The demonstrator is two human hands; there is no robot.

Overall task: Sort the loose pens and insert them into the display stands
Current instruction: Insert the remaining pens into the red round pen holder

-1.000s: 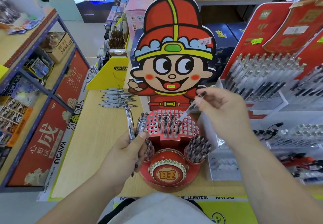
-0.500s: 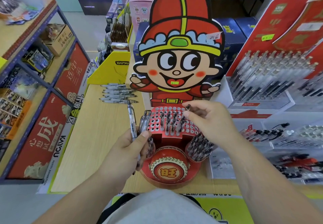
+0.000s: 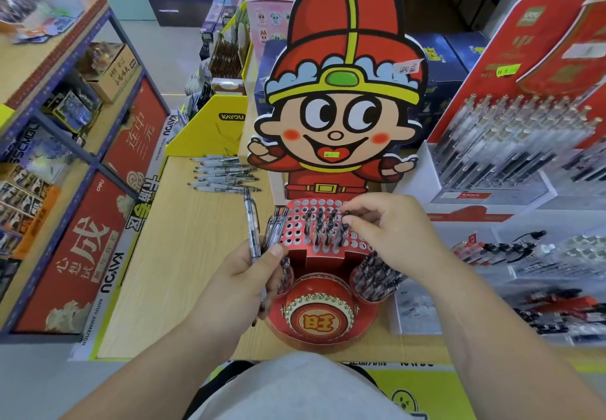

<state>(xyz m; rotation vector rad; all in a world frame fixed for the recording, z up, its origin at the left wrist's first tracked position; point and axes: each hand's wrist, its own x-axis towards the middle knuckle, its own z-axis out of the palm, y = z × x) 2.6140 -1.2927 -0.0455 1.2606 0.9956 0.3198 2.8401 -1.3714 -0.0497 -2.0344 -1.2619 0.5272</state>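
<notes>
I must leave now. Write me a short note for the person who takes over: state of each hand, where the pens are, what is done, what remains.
Left hand: grips a bundle of clear pens, tips up.
Right hand: fingers pinch the top of a pen standing in the red perforated stand; it looks seated.
Done: a cluster of pens fills the stand's middle holes; many holes remain empty.
Left: let go, insert the held bundle, then the loose pens lying on the wooden counter behind.

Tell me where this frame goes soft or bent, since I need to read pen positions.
Head view: wide-angle bowing at the edges; the pen racks on the right are smeared; the red holed stand and both hands, left hand and right hand, are fairly sharp; light even, no harsh glare.
</notes>
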